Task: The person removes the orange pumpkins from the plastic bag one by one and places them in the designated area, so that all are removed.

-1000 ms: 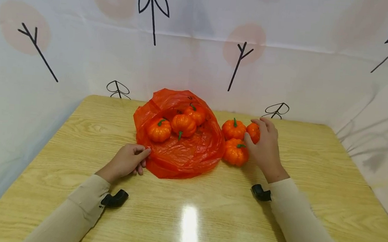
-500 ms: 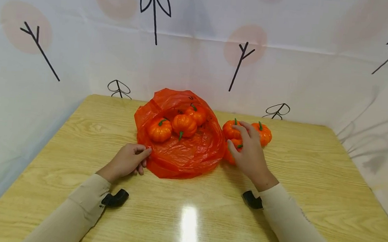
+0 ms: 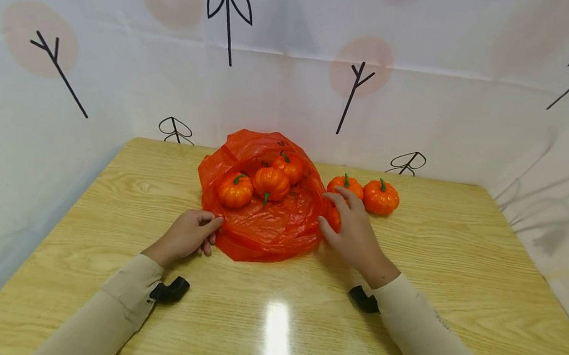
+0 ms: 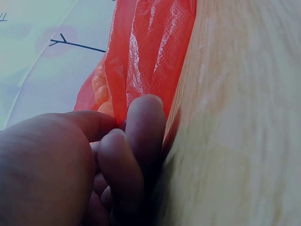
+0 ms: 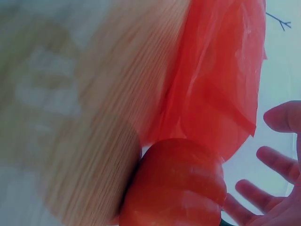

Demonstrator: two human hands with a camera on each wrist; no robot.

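- Left hand (image 3: 187, 236) pinches the near-left rim of the red plastic bag (image 3: 259, 248) between thumb and fingers; bag rests on the wooden counter (image 3: 203, 316).
- Inside the bag, left to right: first mini pumpkin (image 3: 235, 190), second mini pumpkin (image 3: 271, 183), third mini pumpkin (image 3: 291, 168).
- Fourth mini pumpkin (image 3: 333, 219): outside, just beside the bag, partly hidden by the right hand (image 3: 352, 233). Its fingers are spread apart; contact, cannot tell.
- Fifth mini pumpkin (image 3: 345, 184) and sixth mini pumpkin (image 3: 381, 197): on the counter beyond, neither held.
- Count: three bagged, three unbagged; judged on that alone, roughly halfway.
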